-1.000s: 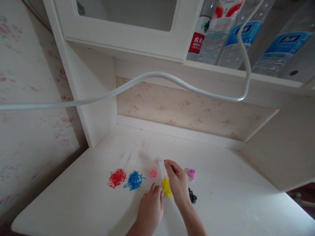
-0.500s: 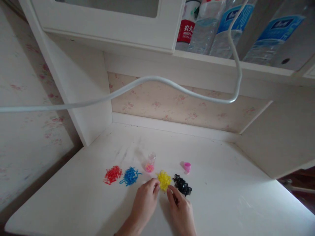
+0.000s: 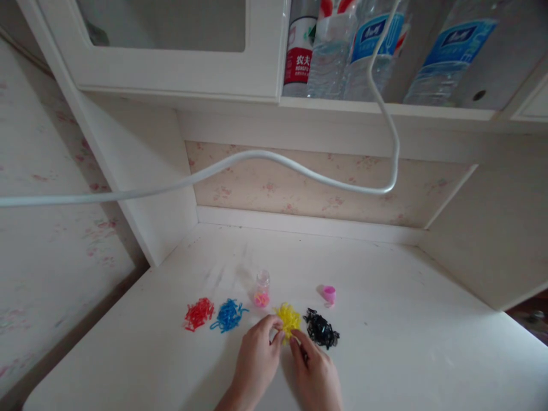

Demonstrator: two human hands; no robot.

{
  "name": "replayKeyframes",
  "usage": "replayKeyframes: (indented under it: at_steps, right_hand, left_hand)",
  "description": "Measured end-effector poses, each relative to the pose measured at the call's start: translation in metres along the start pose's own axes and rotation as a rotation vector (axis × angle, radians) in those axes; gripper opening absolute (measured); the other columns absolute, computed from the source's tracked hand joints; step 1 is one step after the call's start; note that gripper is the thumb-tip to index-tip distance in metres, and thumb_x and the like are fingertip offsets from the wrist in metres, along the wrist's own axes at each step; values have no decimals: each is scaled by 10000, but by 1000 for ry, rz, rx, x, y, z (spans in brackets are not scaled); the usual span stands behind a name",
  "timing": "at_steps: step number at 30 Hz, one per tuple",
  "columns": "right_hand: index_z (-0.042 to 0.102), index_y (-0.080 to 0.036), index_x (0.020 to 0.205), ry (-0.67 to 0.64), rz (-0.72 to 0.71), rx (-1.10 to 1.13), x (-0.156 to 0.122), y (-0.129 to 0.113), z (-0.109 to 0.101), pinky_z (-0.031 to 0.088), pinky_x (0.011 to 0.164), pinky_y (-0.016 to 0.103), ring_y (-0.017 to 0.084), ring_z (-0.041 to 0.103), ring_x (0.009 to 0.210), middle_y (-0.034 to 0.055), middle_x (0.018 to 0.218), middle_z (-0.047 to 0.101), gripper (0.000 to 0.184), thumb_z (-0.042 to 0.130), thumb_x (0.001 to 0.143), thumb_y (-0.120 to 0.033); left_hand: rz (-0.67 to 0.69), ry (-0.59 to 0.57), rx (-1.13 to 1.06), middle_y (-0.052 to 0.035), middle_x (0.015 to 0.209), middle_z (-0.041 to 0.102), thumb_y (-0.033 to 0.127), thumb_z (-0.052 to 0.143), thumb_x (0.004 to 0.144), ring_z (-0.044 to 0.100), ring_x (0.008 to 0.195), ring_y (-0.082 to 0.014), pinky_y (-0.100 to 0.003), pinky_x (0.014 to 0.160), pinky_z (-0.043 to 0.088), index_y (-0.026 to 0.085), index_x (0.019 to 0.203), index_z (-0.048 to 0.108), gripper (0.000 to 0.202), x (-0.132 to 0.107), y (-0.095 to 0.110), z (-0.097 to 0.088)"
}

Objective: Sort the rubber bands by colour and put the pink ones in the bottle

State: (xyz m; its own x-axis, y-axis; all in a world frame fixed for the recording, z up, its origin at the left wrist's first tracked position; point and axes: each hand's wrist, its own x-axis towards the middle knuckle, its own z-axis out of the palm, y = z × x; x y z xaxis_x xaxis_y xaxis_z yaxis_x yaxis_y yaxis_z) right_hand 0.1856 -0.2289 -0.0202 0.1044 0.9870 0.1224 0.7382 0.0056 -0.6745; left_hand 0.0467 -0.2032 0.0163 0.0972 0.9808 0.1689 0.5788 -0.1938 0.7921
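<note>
Small piles of tiny rubber bands lie in a row on the white desk [image 3: 406,354]: red [image 3: 198,313], blue [image 3: 228,315], yellow [image 3: 288,320] and black [image 3: 322,330]. My left hand [image 3: 257,361] and my right hand [image 3: 314,370] meet at the near edge of the yellow pile, fingertips pinched on yellow bands. A small clear bottle [image 3: 261,290] with pink bands inside stands just behind the piles. Its pink cap [image 3: 329,294] lies to the right.
A white cable [image 3: 265,157] sags across the view above the desk. A shelf above holds several water bottles [image 3: 363,48] next to a white cabinet door [image 3: 171,57]. Floral wallpaper lines the back, and a white side panel [image 3: 141,182] bounds the left.
My right hand came back from near the clear bottle to the yellow pile, uncovering the black pile. Both hands have since closed their fingertips on the yellow bands. The camera tilted up slightly.
</note>
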Motion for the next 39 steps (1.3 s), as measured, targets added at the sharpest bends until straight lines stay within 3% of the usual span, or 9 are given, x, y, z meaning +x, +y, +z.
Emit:
replayKeyframes:
  at_steps: [6,11,18,23,33,39]
  right_hand:
    - [584,-263,1199,18,-77,-212,-5,-6,2,478,582,223,187,695,758,32,1063,690,387,354,928,-415]
    - [586,-295,1173,11,-108,-322,-7,-11,1,451,551,210,170,692,711,6,994,703,329,369,926,-302]
    - [636,-271,1042,23,-98,-237,-7,-5,1,463,589,192,152,689,752,8,1019,697,354,296,957,-319]
    - [670,-263,1015,90,-62,-166,-4,4,5,482,619,185,156,688,769,25,1034,699,387,309,947,-383]
    - [659,-223,960,129,23,-28,1,6,4,479,652,226,198,679,786,78,939,713,578,205,923,-578]
    - [592,-249,806,121,97,-41,2,17,6,425,514,236,205,670,641,44,707,696,546,183,917,-593]
  left_hand:
    - [41,-60,80,-6,883,732,249,463,883,690,781,-172,-240,661,513,253,947,646,194,13,2,-6]
    - [100,14,36,-18,933,729,252,456,895,681,833,-170,-259,744,511,244,964,656,212,15,6,-13]
    - [121,137,11,-25,872,713,331,423,921,625,557,-115,-229,610,509,224,958,642,247,29,16,-59]
    - [230,289,131,-41,895,667,305,415,918,634,792,-152,-256,725,490,203,907,619,228,54,20,-84]
    - [230,279,284,-27,928,631,267,401,920,614,823,-138,-251,761,468,199,930,626,234,75,21,-80]
    - [215,232,307,-18,927,640,261,417,904,618,831,-139,-246,770,467,212,925,644,233,79,20,-80]
